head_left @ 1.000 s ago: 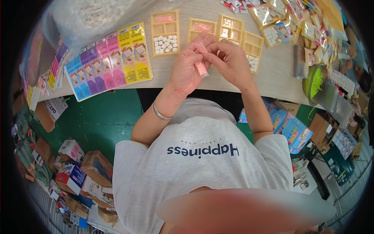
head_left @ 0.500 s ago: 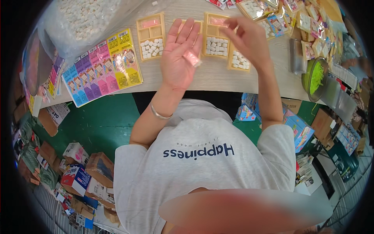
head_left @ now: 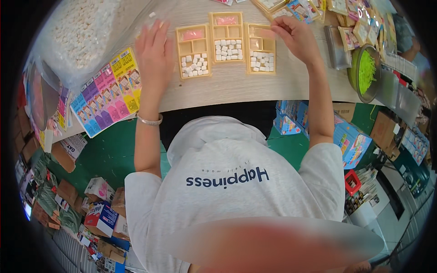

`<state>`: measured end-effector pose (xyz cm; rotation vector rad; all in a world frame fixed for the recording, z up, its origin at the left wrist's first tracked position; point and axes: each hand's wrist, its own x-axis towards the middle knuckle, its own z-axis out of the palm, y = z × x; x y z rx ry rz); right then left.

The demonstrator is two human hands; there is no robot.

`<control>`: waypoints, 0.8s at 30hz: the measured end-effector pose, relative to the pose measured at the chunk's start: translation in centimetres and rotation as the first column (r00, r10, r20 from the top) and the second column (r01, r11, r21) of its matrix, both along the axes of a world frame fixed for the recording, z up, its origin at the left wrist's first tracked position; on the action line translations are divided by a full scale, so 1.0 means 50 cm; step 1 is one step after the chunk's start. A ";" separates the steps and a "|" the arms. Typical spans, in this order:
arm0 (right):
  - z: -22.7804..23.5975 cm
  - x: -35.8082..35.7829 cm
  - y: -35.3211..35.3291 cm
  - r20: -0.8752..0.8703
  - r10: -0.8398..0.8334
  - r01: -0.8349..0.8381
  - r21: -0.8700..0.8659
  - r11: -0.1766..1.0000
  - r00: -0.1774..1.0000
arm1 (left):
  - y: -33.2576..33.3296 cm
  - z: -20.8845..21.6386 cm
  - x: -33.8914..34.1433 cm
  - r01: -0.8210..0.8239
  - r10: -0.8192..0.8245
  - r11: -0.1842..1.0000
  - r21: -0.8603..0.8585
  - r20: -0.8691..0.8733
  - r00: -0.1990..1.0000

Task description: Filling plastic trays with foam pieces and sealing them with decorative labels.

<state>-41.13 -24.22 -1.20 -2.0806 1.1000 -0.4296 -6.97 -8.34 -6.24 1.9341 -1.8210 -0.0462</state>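
Over the table, beside the printed sheets, my left hand [head_left: 155, 61] has its fingers stretched out, blurred at the tips. No object shows in it. My right hand [head_left: 298, 40] pinches over the top compartment of the right tray [head_left: 274, 53]; anything between its fingertips is too small to make out. Side by side lie this tray, a middle tray [head_left: 210, 38] and a left tray [head_left: 178, 48], all pale yellow. White marshmallow-like pieces [head_left: 228, 50] fill their near compartments. Pink packets [head_left: 193, 34] lie in the far compartments of the left and middle trays.
A clear bag of white pieces [head_left: 93, 41] stands at the far left, above colourful printed sheets [head_left: 107, 91]. One loose white piece [head_left: 152, 15] lies near it. On the right are a bowl of green shreds [head_left: 365, 73], clear plastic lids [head_left: 337, 48] and piled filled packs [head_left: 359, 32].
My left hand has moved left off the trays, and the pink packet on its palm is out of sight. My right hand has lowered to the right tray. The view has shifted slightly.
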 end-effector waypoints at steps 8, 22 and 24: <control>-0.069 0.017 -0.015 0.068 0.037 -0.035 -0.029 0.999 0.997 | 0.085 -0.024 -0.052 -0.124 0.099 0.977 0.172 0.147 0.984; 0.012 -0.577 -0.126 -0.541 -0.815 0.435 -0.696 0.572 0.206 | -0.017 0.013 -0.212 0.193 -0.207 0.968 0.159 0.079 0.975; -0.006 -0.680 -0.159 -0.681 -0.725 0.494 -0.597 0.632 0.105 | -0.013 0.001 -0.200 0.327 -0.339 0.933 0.150 0.062 0.939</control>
